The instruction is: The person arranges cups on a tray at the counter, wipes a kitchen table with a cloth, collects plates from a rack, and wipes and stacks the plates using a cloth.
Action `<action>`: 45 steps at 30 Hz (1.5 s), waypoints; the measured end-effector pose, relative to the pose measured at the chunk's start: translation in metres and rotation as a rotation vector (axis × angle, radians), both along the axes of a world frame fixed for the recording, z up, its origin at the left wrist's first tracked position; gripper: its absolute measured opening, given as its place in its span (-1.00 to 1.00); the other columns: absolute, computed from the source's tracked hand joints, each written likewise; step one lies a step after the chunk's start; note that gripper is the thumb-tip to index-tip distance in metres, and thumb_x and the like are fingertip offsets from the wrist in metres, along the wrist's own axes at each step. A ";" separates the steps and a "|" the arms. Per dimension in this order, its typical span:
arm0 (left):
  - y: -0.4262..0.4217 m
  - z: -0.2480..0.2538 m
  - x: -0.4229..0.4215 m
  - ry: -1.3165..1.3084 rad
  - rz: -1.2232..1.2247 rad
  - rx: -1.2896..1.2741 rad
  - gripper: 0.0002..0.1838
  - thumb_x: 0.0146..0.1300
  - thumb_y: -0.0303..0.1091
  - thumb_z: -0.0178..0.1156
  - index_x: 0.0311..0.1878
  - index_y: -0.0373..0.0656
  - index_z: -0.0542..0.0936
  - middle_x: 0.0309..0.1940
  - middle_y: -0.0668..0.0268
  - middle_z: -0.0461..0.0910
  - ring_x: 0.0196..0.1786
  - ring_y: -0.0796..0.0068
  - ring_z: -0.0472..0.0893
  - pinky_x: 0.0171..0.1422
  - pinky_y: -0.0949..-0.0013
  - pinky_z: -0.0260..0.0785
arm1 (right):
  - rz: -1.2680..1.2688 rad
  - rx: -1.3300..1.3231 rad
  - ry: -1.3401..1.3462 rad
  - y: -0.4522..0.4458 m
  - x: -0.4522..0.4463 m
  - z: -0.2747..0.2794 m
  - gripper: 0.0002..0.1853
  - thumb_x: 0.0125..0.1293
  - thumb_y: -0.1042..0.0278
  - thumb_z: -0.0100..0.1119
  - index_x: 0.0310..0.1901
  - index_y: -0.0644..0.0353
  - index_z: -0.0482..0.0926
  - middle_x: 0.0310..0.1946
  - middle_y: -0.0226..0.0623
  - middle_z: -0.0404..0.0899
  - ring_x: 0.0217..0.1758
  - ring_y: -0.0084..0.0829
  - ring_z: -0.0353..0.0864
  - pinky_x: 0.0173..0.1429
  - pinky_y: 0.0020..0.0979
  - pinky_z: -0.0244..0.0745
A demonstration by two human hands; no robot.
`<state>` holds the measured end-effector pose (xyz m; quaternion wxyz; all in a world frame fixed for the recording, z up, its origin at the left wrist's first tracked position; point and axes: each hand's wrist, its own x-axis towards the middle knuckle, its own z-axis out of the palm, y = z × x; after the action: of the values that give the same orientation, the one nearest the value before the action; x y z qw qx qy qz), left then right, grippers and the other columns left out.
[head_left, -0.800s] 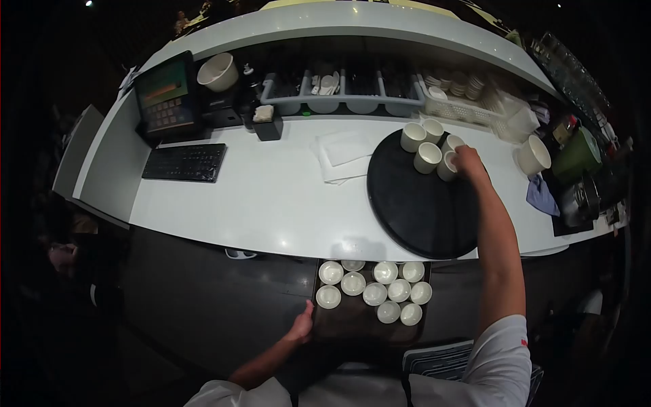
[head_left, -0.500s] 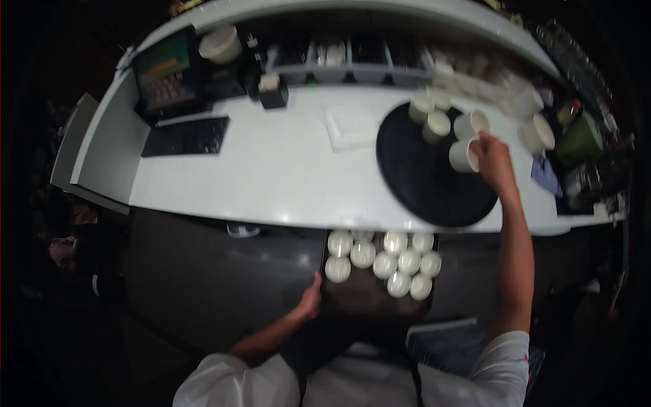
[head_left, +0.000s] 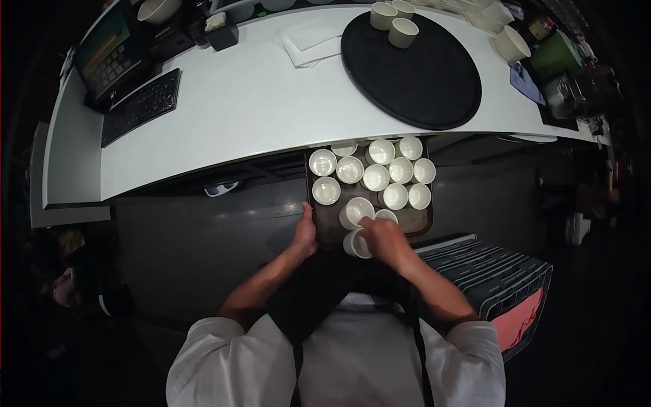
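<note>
My left hand (head_left: pixel 306 232) grips the left edge of a brown rectangular tray (head_left: pixel 327 222), its thumb up at the rim and its other fingers partly hidden. Several small white cups (head_left: pixel 376 178) stand upright on the tray's far half. Over the near part of the tray, my right hand (head_left: pixel 388 244) pinches a cluster of white cups (head_left: pixel 357 212) together by their rims. One of those cups is partly covered by my fingers. On the counter lies a round black tray (head_left: pixel 413 78) with 3 small cups (head_left: pixel 403 34) near its far edge.
The white counter (head_left: pixel 244 102) runs across in front of me. It bears a keyboard (head_left: pixel 141 107), a screen (head_left: pixel 105 57), white napkins (head_left: pixel 308 44) and a larger cup (head_left: pixel 512 45). To my right stands a dark crate (head_left: pixel 488 278) with a pink sheet.
My right hand has come from the round black tray back to the brown tray, bringing white cups with it. My view has tilted down. My left hand still holds the brown tray.
</note>
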<state>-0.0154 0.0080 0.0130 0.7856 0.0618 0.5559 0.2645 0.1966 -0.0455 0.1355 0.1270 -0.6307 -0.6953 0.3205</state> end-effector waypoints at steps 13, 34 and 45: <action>-0.001 0.017 0.006 -0.028 0.001 0.073 -0.18 0.48 0.34 -0.25 0.42 -0.25 0.29 0.35 0.05 0.42 0.34 0.14 0.49 0.40 -0.03 0.38 | -0.307 0.130 -0.170 0.014 -0.038 -0.059 -0.70 0.28 0.29 0.26 -0.06 0.29 0.52 -0.36 0.14 0.60 -0.28 0.12 0.64 -0.15 0.06 0.48; -0.006 0.000 0.009 0.061 0.018 -0.018 -0.07 0.42 0.43 -0.21 0.44 -0.32 0.27 0.32 0.11 0.45 0.33 0.22 0.46 0.45 0.13 0.29 | -1.550 -0.140 1.148 -0.087 0.161 -0.154 -0.34 0.50 -0.36 -0.24 0.27 0.07 0.39 0.04 -0.28 0.50 0.00 -0.35 0.50 -0.01 -0.29 0.44; 0.012 0.014 0.024 0.066 0.026 0.078 -0.14 0.48 0.36 -0.27 0.39 -0.32 0.33 0.30 0.08 0.46 0.31 0.19 0.50 0.39 0.09 0.38 | -1.600 -0.118 1.872 -0.047 0.094 -0.127 -0.29 0.57 -0.27 -0.52 0.43 0.08 0.29 0.49 -0.21 0.23 0.51 -0.06 0.24 0.52 0.16 0.13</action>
<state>0.0084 0.0198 0.0267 0.7603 0.0939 0.5716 0.2937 0.2907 -0.0923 0.0087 0.7077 -0.4112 0.2610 0.5117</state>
